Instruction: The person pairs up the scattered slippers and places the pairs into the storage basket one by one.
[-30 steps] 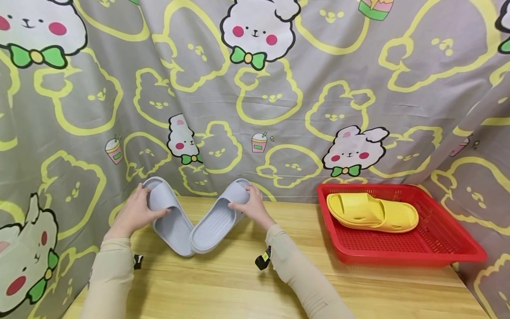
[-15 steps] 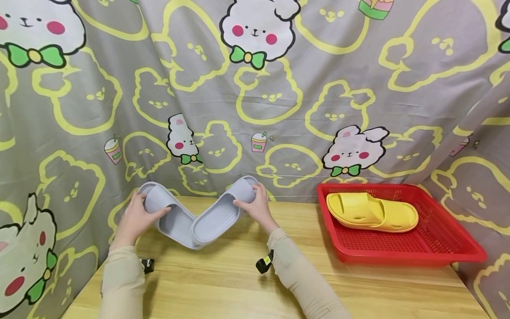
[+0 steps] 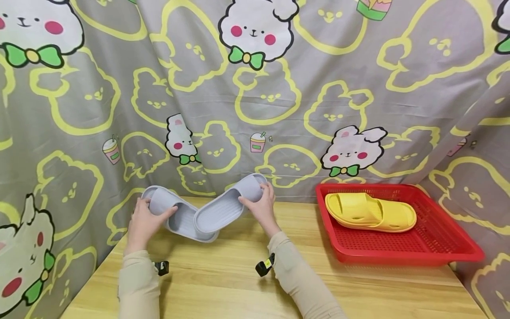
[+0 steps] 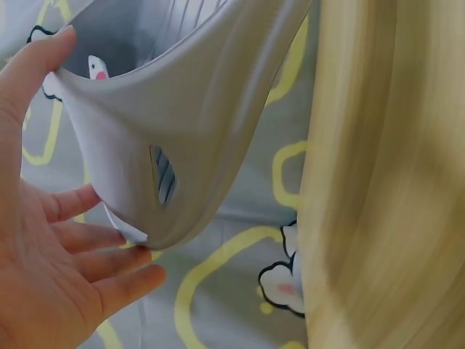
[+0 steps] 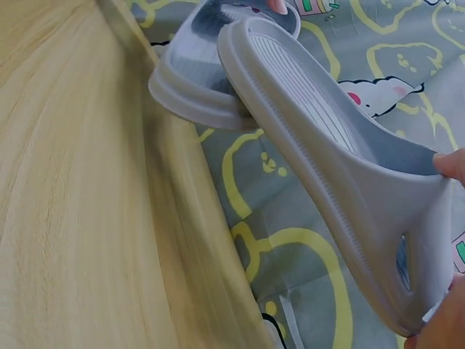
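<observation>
Holding slippers (image 3: pixel 181 217); right hand's (image 3: pixel 260 207) slipper (image 3: pixel 220 213) partly hides left hand's (image 3: pixel 144 220).

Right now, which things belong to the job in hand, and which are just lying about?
In hand:
- one gray slipper, held by the left hand
- other gray slipper, held by the right hand

Seemingly idle, untouched:
- yellow footwear
- red basket it lies in

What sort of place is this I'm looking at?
Likely a curtained-off tabletop workspace, probably indoors, though what lies beyond isn't visible. A rabbit-print grey fabric curtain hangs behind and beside a pale wood-grain table, where a red perforated plastic basket stands.
</observation>
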